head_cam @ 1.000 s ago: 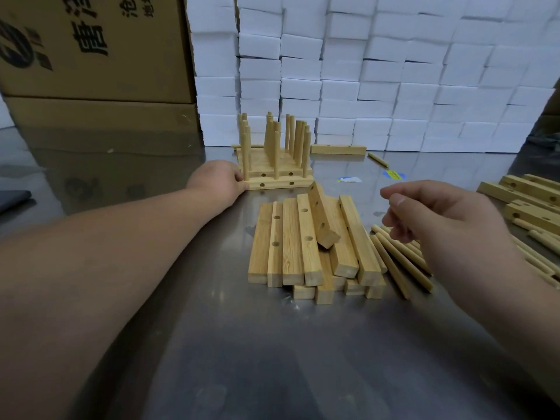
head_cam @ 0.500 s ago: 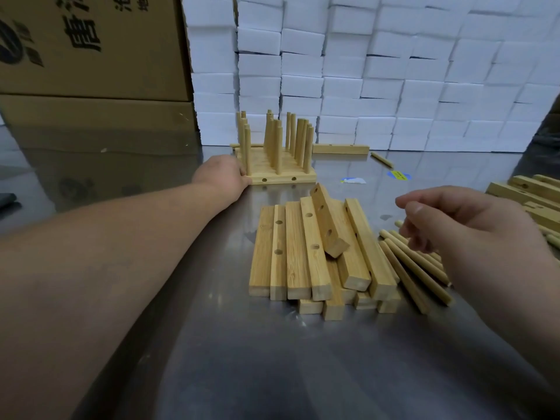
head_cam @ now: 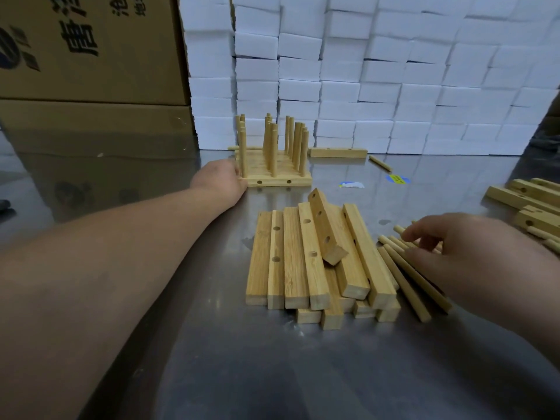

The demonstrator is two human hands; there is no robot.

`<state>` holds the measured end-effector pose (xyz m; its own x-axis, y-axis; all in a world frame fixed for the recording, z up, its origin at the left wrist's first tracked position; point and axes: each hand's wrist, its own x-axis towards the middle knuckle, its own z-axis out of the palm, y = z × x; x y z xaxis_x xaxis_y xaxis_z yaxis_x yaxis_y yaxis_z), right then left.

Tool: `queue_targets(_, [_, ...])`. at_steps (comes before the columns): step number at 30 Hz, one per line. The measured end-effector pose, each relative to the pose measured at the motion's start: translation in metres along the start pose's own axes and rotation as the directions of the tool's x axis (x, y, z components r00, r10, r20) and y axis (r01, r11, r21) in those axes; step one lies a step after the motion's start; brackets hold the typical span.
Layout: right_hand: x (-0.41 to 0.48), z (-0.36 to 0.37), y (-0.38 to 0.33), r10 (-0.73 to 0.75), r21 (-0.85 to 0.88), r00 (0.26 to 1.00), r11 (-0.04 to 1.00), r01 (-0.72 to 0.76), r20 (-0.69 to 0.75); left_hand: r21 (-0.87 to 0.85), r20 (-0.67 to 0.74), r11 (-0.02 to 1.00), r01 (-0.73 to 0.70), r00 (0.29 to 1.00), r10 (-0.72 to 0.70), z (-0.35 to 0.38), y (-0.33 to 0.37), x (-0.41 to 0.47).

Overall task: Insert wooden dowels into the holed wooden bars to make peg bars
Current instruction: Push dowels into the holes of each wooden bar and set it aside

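Dowel pick-up stage: right grip [head_cam: 472, 253], slack-fingered and empty, hovers over loose dowels [head_cam: 406, 277] beside stacked holed bars [head_cam: 306, 262] on the counter [head_cam: 272, 374]; left grip [head_cam: 221, 183] abuts finished peg bars [head_cam: 277, 174], closure indeterminable; next, pinch 1 dowel.

We read one large black character, 唐, on the cardboard box [head_cam: 91, 50] beyond and left of the left grip [head_cam: 218, 183]; neighbouring characters were cropped, and print on the yellow sticker [head_cam: 397, 179] to its right was illegible.
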<state>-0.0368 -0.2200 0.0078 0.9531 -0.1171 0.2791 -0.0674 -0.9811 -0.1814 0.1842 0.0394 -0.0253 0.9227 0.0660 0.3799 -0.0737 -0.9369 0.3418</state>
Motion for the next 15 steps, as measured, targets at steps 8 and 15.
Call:
queue_targets(8, [-0.002,-0.003,0.0,-0.012,-0.148,0.992,0.988,0.031,0.124,-0.133,-0.053,0.984,0.119,0.991,-0.127,-0.019,0.006,-0.031])
queue_targets(15, [-0.001,-0.004,-0.003,0.024,-0.202,0.979,0.979,0.017,0.201,-0.438,-0.021,0.894,0.093,0.993,-0.114,-0.04,0.017,-0.087])
